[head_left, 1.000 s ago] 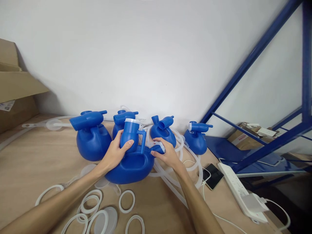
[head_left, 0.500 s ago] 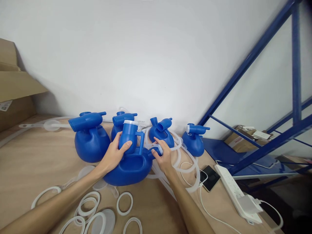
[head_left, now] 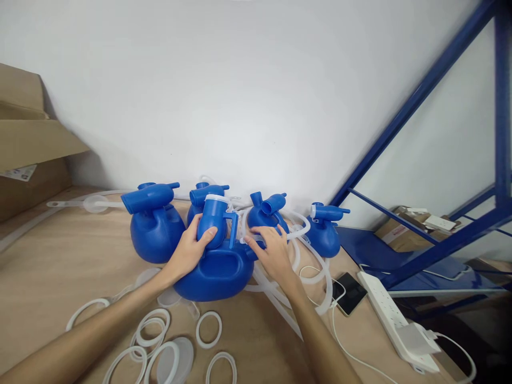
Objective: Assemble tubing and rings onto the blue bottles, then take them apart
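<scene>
Fingers of my left hand (head_left: 194, 248) wrap round a blue cup-like piece (head_left: 214, 221) with a white rim and a side handle. That piece rests over a large blue bottle (head_left: 222, 282) lying in front of me. At the bottle's right end, my right hand (head_left: 270, 245) is curled round its neck area, near a white cap and clear tubing; its fingertips partly hide the contact. Clear tubes (head_left: 296, 264) run out to the right behind that hand.
More blue bottles (head_left: 156, 240) stand along the wall. White rings (head_left: 209, 329) and translucent discs lie on the table's near left. A phone (head_left: 349, 293) and a power strip (head_left: 394, 314) lie right, beside a blue rack (head_left: 424, 234). Cardboard boxes stand far left.
The view has shifted slightly, moving the scene rightward. My right hand's fingers have lifted and loosened around the bottle's right neck. My left hand keeps its hold.
</scene>
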A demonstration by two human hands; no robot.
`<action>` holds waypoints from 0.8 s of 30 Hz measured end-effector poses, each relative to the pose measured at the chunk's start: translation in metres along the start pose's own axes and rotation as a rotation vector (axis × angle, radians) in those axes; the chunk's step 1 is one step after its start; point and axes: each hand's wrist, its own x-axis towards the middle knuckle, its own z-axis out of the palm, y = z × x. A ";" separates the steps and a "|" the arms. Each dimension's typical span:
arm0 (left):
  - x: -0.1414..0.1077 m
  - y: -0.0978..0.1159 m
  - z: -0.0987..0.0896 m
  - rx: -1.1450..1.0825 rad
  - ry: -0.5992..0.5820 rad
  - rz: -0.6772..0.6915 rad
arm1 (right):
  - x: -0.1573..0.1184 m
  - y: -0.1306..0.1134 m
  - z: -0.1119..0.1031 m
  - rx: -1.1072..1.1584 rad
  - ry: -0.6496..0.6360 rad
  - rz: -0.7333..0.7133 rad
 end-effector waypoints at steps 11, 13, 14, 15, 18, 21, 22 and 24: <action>0.000 0.002 0.000 0.024 -0.007 0.002 | 0.003 0.014 -0.006 -0.078 -0.035 -0.492; -0.001 0.002 -0.001 0.021 -0.011 0.008 | 0.003 0.011 -0.006 -0.051 -0.031 -0.478; -0.001 0.002 -0.001 0.020 -0.011 0.011 | 0.003 0.010 -0.007 -0.034 -0.025 -0.467; -0.001 0.002 -0.001 0.020 -0.010 0.013 | 0.003 0.009 -0.008 -0.017 -0.021 -0.457; -0.001 0.002 -0.001 0.023 -0.007 0.017 | 0.004 0.008 -0.012 0.009 -0.051 -0.444; -0.001 0.002 -0.001 0.022 -0.014 0.026 | 0.004 0.007 -0.015 -0.015 -0.100 -0.432; -0.001 0.002 -0.001 0.021 -0.014 0.029 | 0.004 0.007 -0.015 -0.025 -0.110 -0.425; -0.001 0.002 -0.001 0.021 -0.011 0.029 | 0.003 0.007 -0.014 -0.043 -0.116 -0.408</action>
